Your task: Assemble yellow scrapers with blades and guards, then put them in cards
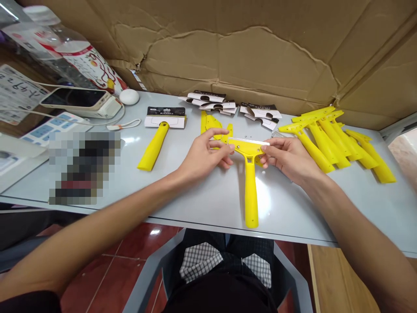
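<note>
A yellow scraper (250, 187) with a metal blade strip along its top edge is held over the table, its handle pointing toward me. My left hand (211, 150) has thumb and fingers closed at the left end of the scraper's head. At the other end, my right hand (286, 156) pinches the head between thumb and fingers. Behind the left fingers lie loose yellow plastic pieces (210, 121), partly hidden. To the left rests another yellow scraper (153, 148), its head covered by a black-and-white card sleeve (165, 118).
Several yellow scraper handles (325, 139) are piled at the right. Folded card sleeves (211, 102) lie by the cardboard wall (228, 52). A phone (76, 98), a white round case (129, 97) and a bottle (87, 61) occupy the left. The grey table (195, 208) ends near my lap.
</note>
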`<act>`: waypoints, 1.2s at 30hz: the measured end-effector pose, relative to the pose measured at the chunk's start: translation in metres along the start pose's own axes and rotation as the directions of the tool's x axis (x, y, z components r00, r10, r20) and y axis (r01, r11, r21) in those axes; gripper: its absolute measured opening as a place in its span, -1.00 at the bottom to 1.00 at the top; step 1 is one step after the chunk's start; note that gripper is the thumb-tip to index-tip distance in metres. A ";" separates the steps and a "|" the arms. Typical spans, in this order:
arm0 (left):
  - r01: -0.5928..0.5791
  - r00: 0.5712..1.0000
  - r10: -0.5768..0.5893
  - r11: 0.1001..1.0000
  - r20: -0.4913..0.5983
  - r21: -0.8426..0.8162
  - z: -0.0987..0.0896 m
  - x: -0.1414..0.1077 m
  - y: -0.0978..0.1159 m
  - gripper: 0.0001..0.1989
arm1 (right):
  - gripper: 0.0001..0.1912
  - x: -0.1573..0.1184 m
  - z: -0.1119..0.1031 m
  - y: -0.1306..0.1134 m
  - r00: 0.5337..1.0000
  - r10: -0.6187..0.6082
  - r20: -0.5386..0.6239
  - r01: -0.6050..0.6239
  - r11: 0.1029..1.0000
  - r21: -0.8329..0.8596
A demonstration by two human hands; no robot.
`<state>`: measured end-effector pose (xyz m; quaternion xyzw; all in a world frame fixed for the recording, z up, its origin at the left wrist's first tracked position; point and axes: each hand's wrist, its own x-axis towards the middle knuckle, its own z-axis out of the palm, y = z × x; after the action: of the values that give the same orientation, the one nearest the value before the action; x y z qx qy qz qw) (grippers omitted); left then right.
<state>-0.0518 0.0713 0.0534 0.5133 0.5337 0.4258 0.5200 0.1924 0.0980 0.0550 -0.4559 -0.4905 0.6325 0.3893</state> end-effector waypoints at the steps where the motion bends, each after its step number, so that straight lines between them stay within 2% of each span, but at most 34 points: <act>1: -0.100 0.993 0.105 0.989 -0.045 0.107 0.000 -0.003 0.000 -0.45 | -0.65 0.000 0.000 0.001 1.000 -0.003 -0.011 0.003 1.000 0.005; 2: -0.220 0.968 0.241 0.949 -0.071 0.227 0.001 -0.005 -0.001 -0.45 | -0.65 0.000 0.001 0.002 1.000 -0.005 -0.021 0.005 1.000 0.009; 3: -0.335 0.923 0.380 0.876 -0.067 0.348 0.001 -0.008 -0.002 -0.49 | -0.65 0.000 0.001 0.002 1.000 -0.005 -0.026 0.005 1.000 0.012; 5: -0.495 0.820 0.573 0.690 0.020 0.529 0.002 -0.012 -0.006 -0.59 | -0.65 0.000 0.001 0.003 0.999 -0.007 -0.031 0.008 1.000 0.017; 7: -0.561 0.759 0.642 0.558 0.111 0.611 0.002 -0.013 -0.010 -0.66 | -0.65 0.000 0.001 0.003 0.999 -0.014 -0.029 0.014 1.000 0.021; 9: -0.579 0.737 0.660 0.506 0.146 0.639 0.001 -0.012 -0.013 -0.67 | -0.65 0.000 0.001 0.003 0.999 -0.020 -0.027 0.020 1.000 0.017; 11: -0.571 0.739 0.657 0.494 0.149 0.655 0.001 -0.010 -0.014 -0.66 | -0.65 0.000 0.001 0.002 1.000 -0.020 -0.022 0.020 1.000 0.005; 20: -0.497 0.803 0.574 0.497 0.159 0.712 -0.002 -0.006 -0.015 -0.64 | -0.63 0.000 0.000 0.004 0.999 -0.029 -0.014 0.028 0.999 -0.040; 30: -0.523 0.796 0.567 0.470 0.211 0.711 -0.004 -0.003 -0.016 -0.59 | -0.64 -0.001 0.002 0.002 0.999 -0.030 -0.014 0.030 0.999 -0.038; 36: -0.542 0.770 0.594 0.419 0.231 0.728 -0.006 -0.002 -0.018 -0.58 | -0.62 -0.001 0.003 0.002 1.000 -0.018 -0.023 0.017 0.999 -0.036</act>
<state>-0.0597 0.0677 0.0363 0.8175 0.4711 0.3255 0.0617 0.1902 0.0958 0.0539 -0.4660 -0.5011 0.6147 0.3923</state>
